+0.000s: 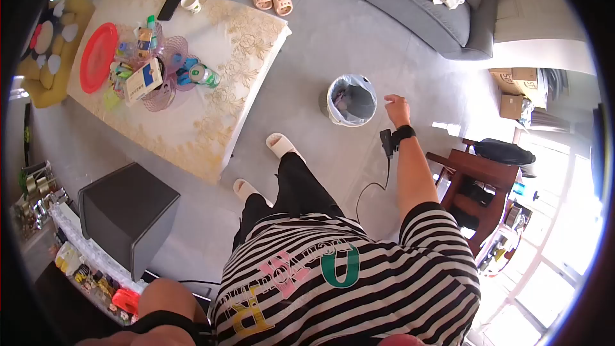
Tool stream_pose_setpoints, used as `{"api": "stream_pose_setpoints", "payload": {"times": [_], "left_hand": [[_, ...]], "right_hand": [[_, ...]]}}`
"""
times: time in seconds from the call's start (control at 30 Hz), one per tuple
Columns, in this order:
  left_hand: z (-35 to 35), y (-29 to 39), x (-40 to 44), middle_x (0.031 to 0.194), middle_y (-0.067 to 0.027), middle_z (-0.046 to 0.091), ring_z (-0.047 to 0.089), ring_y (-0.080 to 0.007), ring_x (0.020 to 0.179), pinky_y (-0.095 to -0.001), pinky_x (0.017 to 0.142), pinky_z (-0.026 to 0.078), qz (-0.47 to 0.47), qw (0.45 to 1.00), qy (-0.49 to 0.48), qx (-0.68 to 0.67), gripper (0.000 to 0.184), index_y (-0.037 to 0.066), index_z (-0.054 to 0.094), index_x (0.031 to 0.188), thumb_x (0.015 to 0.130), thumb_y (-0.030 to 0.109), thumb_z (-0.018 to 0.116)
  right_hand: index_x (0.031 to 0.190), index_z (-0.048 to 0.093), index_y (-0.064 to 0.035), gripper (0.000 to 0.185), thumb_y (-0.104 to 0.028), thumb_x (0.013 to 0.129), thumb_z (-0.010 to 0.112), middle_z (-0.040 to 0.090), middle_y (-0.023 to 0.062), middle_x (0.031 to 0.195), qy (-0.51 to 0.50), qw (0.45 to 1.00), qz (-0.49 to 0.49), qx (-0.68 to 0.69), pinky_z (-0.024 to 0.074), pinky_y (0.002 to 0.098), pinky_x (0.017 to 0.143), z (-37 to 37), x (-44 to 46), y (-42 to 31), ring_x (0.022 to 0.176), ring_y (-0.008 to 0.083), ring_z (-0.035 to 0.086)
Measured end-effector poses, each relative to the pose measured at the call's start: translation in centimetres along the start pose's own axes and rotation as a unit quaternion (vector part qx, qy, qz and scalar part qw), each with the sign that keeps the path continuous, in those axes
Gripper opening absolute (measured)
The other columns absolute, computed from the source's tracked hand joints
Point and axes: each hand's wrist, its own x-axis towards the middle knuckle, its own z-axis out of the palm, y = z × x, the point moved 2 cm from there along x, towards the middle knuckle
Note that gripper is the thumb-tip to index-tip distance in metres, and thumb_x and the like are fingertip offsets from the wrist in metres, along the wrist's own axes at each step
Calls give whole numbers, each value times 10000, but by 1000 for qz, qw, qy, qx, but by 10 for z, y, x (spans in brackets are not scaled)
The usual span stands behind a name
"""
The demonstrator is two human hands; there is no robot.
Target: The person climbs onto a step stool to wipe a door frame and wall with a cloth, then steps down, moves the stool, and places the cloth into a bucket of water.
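My right hand [398, 110] hangs just to the right of a waste bin [328, 114], apart from its rim. Its fingers are curled in, and the palm side is hidden, so I cannot see whether they hold anything. A plastic liner [364, 97] covers the inside of the bin, with some crumpled rubbish [343, 100] in it. Round my right wrist is a black strap [403, 132] with a small black device [386, 143], from which a cable [386, 173] runs down. Part of my left arm [168, 298] shows at the lower left, with a black band; the hand is out of view.
A cloth-covered table [250, 93] carries a red tray [99, 57], a can [204, 75], a paper cup [190, 3] and a phone [171, 5]. A grey sofa [416, 9], pink slippers [282, 0], a dark box-shaped object [125, 208] and a wooden chair [474, 173] stand around.
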Motion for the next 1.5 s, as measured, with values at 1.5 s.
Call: {"api": "stream_pose_setpoints", "payload": {"times": [1.5], "left_hand": [[16,13,-29,725,-23,511,479,-158,613,-314,555,347,40,996,68,43,254,141,541,913,733,313,596]], "right_hand": [[1046,556,-2,381,-140,696,616,600,96,938,-258,919,38,296,462,319,755,-48,33,22,876,205,568]]}}
